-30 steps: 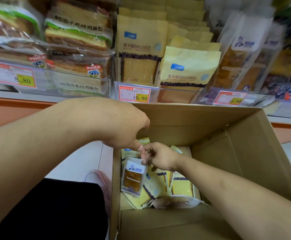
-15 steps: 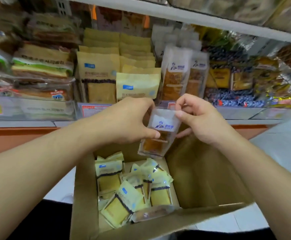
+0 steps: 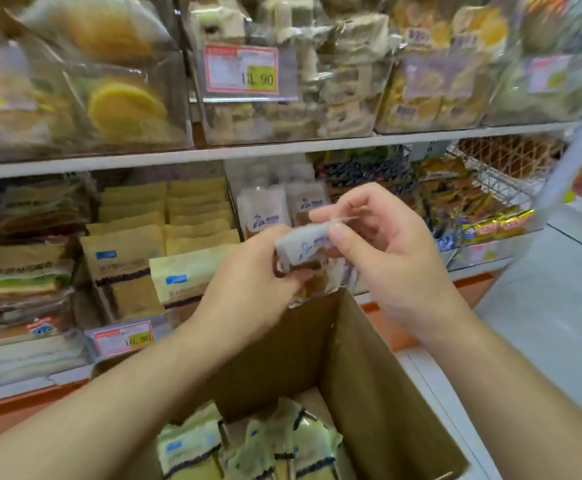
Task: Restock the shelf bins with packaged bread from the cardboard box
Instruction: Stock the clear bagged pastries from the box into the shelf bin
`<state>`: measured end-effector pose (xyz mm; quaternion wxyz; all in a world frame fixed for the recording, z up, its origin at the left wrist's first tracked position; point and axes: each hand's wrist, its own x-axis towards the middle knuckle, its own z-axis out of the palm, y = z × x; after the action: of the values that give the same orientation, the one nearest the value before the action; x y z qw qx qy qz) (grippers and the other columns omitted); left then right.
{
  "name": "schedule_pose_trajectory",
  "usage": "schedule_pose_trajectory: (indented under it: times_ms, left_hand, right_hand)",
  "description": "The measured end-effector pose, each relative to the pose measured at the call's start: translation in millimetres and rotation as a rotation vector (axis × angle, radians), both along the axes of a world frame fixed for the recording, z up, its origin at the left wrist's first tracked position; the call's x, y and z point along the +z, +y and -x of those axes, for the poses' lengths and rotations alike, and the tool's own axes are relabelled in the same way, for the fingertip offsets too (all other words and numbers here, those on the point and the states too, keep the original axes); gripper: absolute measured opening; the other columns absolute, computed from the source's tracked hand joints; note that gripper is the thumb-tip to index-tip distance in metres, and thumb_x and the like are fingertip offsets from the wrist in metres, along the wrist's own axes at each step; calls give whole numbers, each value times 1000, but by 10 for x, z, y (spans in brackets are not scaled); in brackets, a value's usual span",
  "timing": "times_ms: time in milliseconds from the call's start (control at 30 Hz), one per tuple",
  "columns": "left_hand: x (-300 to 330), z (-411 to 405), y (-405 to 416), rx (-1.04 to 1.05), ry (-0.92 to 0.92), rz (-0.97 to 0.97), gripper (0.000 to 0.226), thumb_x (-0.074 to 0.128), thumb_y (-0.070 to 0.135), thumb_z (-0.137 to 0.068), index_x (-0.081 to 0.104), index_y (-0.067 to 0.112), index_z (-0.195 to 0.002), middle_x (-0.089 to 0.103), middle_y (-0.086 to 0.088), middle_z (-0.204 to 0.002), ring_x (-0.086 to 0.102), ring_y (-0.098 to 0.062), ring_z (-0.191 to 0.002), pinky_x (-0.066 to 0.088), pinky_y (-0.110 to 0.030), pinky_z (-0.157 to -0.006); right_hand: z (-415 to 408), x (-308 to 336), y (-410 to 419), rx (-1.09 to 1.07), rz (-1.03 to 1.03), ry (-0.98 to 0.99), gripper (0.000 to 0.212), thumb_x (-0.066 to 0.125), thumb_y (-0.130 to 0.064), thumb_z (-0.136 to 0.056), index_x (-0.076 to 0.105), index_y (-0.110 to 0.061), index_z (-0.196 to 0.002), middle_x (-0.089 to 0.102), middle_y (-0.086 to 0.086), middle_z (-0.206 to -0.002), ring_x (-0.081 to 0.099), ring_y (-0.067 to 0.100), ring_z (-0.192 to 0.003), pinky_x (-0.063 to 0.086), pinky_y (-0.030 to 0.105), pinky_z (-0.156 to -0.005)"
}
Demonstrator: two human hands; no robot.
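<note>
A small white bread packet [image 3: 305, 249] with a blue logo and brown bread showing is held above the open cardboard box [image 3: 362, 368]. My left hand [image 3: 248, 271] grips its lower part. My right hand [image 3: 376, 233] pinches its upper edge between thumb and fingers. The packet is tilted, just in front of the clear shelf bin [image 3: 272, 206] that holds matching white packets. Several yellow bread packets [image 3: 248, 448] lie in the bottom of the box.
Left of that bin stand rows of yellow packets [image 3: 165, 230] and sandwich bread [image 3: 19, 271]. Dark and gold snack packs [image 3: 455, 202] fill the bins to the right. An upper shelf [image 3: 248, 154] carries more clear bins with price tags. Pale floor lies at the right.
Both hands have lifted the white packet from inside the box up toward the shelf. The view has tilted upward, so the upper shelf now shows.
</note>
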<state>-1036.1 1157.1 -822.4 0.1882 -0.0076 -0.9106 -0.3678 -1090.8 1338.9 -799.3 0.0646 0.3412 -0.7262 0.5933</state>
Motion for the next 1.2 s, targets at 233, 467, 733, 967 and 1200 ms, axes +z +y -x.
schedule_pose_trajectory:
  times_ms: [233,467,733,967,1200]
  left_hand:
    - [308,622,78,20,122,86,37,80,28,-88,67,31,-122,73,14,-114,67,-8,-106,57,-31,-87]
    - [52,1012,134,36,-77,105,46,80,30,-89,66,31,-132,73,12,-119,65,-5,-103,49,-22,-87]
    - [-147,1215,152,114,-308,142,37,80,37,-89,65,22,-119,73,5,-98,71,-11,-78,60,-30,-67]
    - [35,1147,115,169,15,207,50,81,38,-86,61,25,-129,66,13,-110,63,-9,-93,51,-25,-72]
    - [-22,1162,54,138,95,395,44,77,26,-90,65,19,-131,73,-2,-119,68,-23,-107,49,-30,-81]
  right_hand:
    - [434,-94,228,-208,-171,-57,56,67,-6,-95,55,-41,-137,64,-22,-131,58,2,-128,56,41,-103]
    - [738,-364,216,-183,-311,-246,76,65,1,-95,44,-45,-150,61,-21,-141,58,3,-130,54,41,-108]
    - [858,-510,193,-141,-472,-297,74,67,-6,-96,38,-42,-154,59,-18,-138,58,8,-127,50,23,-89]
    - [871,-415,131,-191,-378,-197,101,67,2,-94,13,-48,-164,46,-27,-131,56,-9,-97,48,6,-62]
    - [819,-446,90,-157,-434,-178,102,67,5,-93,18,-50,-163,43,-27,-152,49,3,-130,48,8,-83]
